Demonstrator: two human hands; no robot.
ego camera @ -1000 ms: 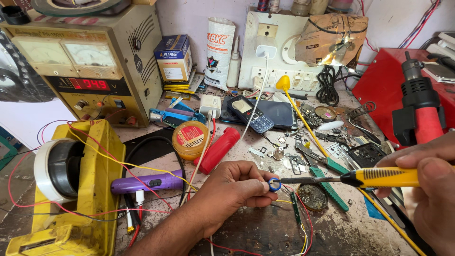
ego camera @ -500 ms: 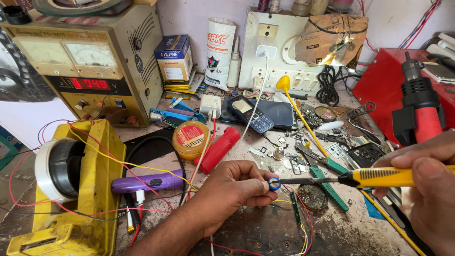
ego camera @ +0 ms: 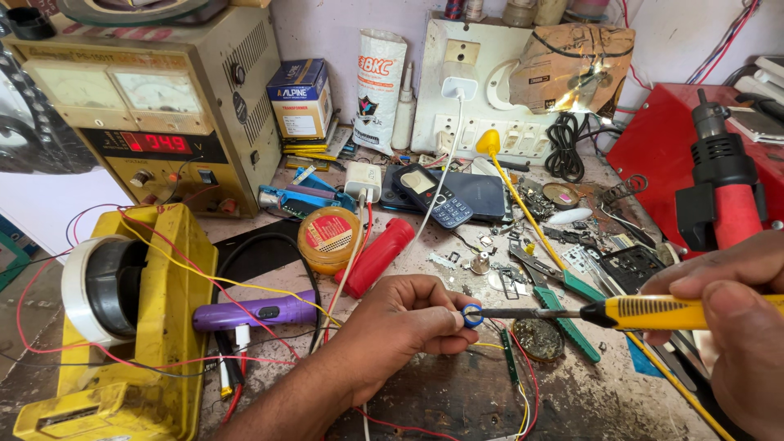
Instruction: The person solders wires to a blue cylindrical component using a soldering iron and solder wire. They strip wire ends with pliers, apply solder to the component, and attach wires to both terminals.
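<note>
Yellow-handled soldering iron (ego camera: 653, 311) is being gripped by the right hand (ego camera: 735, 327), its metal tip touching a small blue ring (ego camera: 472, 315). The left hand (ego camera: 404, 318) is pinching that ring between thumb and fingers, above the workbench (ego camera: 425, 400) near its front edge, beside a thin circuit strip (ego camera: 508, 356).

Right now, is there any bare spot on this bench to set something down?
Little. The best patch is the dark bench top in front of the left hand, bordered by the thin green circuit strip, though loose wires cross it. A smaller gap lies between the yellow machine and the purple tool. Behind the yellow-handled soldering iron in the right hand, it's crowded.
</note>
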